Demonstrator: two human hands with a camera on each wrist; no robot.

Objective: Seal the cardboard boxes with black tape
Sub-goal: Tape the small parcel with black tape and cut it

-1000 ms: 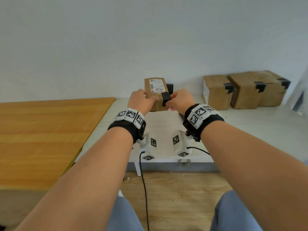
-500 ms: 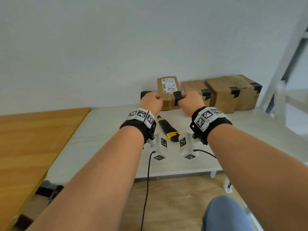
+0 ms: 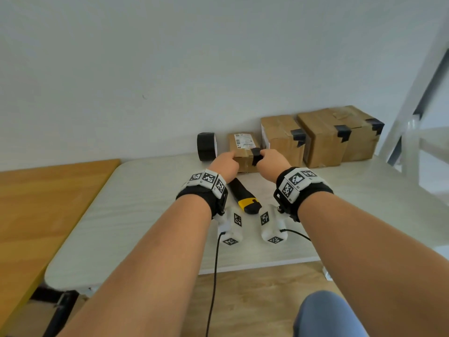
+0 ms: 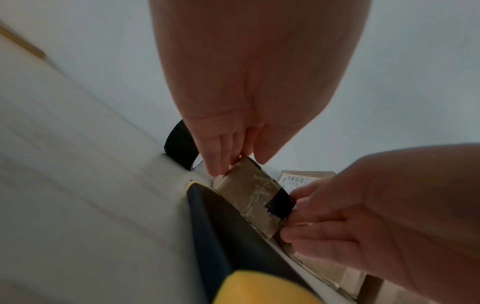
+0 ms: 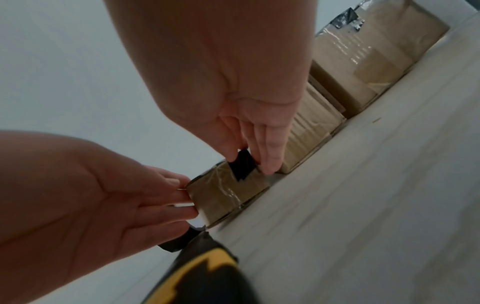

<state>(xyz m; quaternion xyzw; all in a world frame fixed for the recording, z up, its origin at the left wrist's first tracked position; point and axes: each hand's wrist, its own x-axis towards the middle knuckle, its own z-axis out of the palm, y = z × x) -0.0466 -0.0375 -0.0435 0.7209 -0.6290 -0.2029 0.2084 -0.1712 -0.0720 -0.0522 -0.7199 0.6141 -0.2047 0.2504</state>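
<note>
— Where is the small box (image 3: 244, 152) sitting?

— On the white table (image 3: 136, 203) by the wall, beside the tape roll (image 3: 207, 146). The left hand (image 3: 224, 164) is gripping its left end, the right hand (image 3: 272, 161) pinching the black tape strip (image 3: 256, 155).

— Fingertips?

— Clamped on it, but partly hidden behind it. The knife (image 3: 244, 197) is blurring in the wrist views.

a plain pale wall (image 3: 170, 69) is seen behind everything, evenly lit by soft light, with one small dark mark on it. a white table (image 3: 136, 215) with a faint grain is set against that wall. to its left, a wooden tabletop (image 3: 48, 203) in a warm orange tone is placed just beside it. below the white table's front edge, a light wood-plank floor (image 3: 255, 300) is visible. at the far right, a pale slanted frame (image 3: 422, 98) is seen.
</note>
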